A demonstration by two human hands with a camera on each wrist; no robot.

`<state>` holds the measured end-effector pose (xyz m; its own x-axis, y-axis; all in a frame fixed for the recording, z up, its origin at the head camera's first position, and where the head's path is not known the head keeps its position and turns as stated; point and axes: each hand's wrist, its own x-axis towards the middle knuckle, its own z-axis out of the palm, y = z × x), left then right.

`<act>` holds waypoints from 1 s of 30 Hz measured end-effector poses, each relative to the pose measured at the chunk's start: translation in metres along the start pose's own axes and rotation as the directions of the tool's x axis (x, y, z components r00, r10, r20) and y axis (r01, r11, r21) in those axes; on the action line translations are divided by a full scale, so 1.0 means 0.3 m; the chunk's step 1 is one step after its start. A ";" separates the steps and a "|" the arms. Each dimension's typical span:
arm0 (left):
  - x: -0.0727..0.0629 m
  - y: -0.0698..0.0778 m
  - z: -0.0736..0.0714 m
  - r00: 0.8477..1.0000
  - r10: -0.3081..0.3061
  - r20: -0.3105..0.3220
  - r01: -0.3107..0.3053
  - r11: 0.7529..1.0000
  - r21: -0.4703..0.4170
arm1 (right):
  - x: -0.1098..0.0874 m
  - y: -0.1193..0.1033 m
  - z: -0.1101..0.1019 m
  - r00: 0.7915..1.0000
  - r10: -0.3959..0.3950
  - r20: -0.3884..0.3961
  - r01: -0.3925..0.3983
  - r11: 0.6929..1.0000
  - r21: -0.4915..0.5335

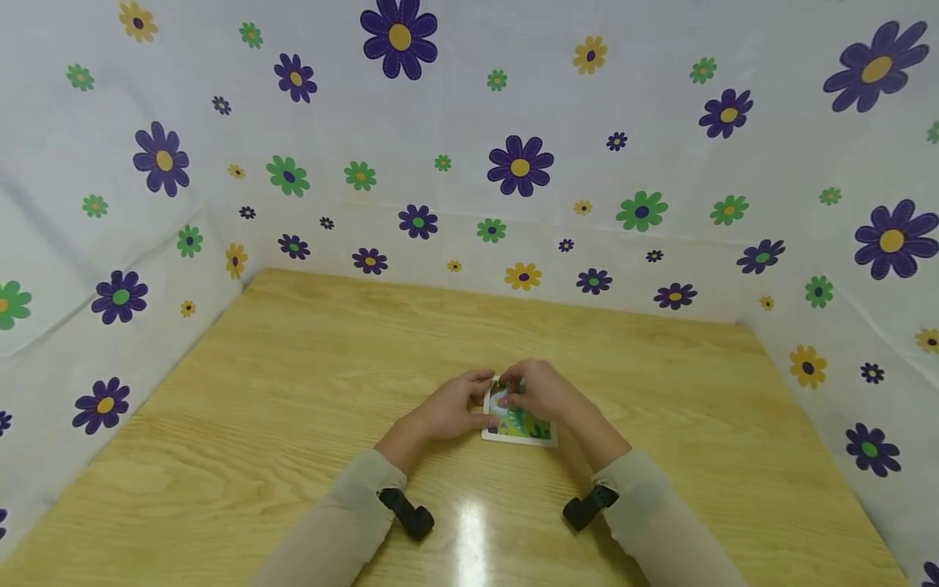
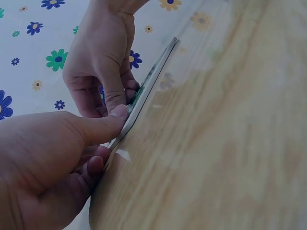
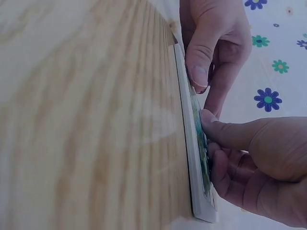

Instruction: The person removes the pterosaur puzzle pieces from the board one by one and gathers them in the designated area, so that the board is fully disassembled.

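Note:
A small picture board with a white border and a green, yellow and pale blue cartoon scene lies flat on the table. My left hand grips its left edge, thumb over the border and the other fingers bent along the side. Over the upper part of the picture, my right hand has its thumb and fingers curled down to the surface. Seen edge-on in the right wrist view, the board has a raised white rim. Whether a loose piece sits between the right fingertips is hidden.
A wood-grain table extends around the board. White cloth with purple, green and yellow flowers encloses its back and both sides. Black straps with small devices sit on both sleeved wrists.

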<state>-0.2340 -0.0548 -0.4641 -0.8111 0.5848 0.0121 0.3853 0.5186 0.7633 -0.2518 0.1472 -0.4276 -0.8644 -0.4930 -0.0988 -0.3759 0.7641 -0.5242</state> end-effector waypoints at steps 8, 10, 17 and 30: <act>0.014 0.000 0.008 0.995 -0.050 -0.087 0.048 0.998 -0.032 | 0.001 0.011 -0.012 1.000 0.002 -0.009 -0.002 1.000 0.007; 0.015 0.001 0.005 0.993 -0.062 -0.099 0.058 0.997 -0.047 | 0.006 0.012 -0.014 1.000 0.016 -0.008 -0.016 1.000 0.023; 0.006 0.007 -0.003 0.987 -0.113 -0.111 0.102 0.989 -0.106 | 0.021 0.001 -0.014 0.999 0.044 0.011 -0.044 0.998 0.033; -0.003 0.029 0.004 0.981 -0.167 -0.093 0.149 0.973 -0.179 | 0.026 -0.019 -0.037 0.994 0.070 0.083 -0.071 0.997 0.015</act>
<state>-0.2294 -0.0501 -0.4583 -0.9016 0.4291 -0.0556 0.1754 0.4798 0.8597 -0.2599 0.1436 -0.4160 -0.8577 -0.4715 -0.2052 -0.3084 0.7910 -0.5284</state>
